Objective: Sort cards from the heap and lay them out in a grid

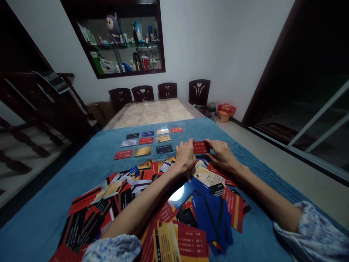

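Left hand [185,155] and right hand [222,154] pinch a red card [201,147]; card rows [148,142] beyond, loose pile [128,193] beneath forearms.

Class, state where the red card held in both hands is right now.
In the head view, the red card lies just right of centre, between the left hand and right hand, beside the dark card ending the nearest row.

- Nearest you, a heap of cards [128,193] lies on the cloth [54,203].
- Beyond it, your left hand [185,155] and right hand [222,154] hold one card [201,147] between them.
- Left of that, rows of cards [148,142].
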A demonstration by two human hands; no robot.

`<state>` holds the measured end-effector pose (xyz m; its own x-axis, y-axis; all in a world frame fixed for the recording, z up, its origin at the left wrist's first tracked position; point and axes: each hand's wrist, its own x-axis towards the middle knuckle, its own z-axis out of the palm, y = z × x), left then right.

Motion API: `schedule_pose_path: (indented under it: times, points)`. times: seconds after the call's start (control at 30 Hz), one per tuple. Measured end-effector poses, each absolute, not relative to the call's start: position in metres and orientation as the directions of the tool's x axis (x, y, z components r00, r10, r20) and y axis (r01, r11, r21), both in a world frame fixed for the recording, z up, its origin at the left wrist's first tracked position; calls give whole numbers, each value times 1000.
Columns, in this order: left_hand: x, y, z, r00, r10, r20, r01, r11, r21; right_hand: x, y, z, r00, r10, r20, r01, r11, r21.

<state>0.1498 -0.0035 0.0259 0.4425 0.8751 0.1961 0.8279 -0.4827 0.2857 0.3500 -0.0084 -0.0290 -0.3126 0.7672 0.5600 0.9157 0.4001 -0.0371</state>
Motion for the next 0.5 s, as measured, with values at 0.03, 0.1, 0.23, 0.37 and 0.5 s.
schedule_pose_path:
  times: [0.03, 0.1, 0.23, 0.37, 0.5]
  points:
    - [149, -4, 28, 449, 874, 187, 831, -486, 271, 349, -9, -27, -316, 771, 553, 916, 399, -34]
    - [147, -3, 31, 462, 869, 176, 836, -493, 242, 347, -10, -23, -320, 779, 540, 917, 397, -29]
    - [139, 0, 38, 474, 870, 138, 846, -493, 205, 342, -10, -16, -333, 788, 517, 915, 402, -24]
    - [130, 6, 44, 497, 863, 95, 843, -505, 185, 339, -4, -11, -363, 799, 480, 909, 417, -7]
    - [119, 12, 45, 518, 852, 74, 839, -523, 150, 335, 1, -3, -412, 818, 401, 886, 463, -33]
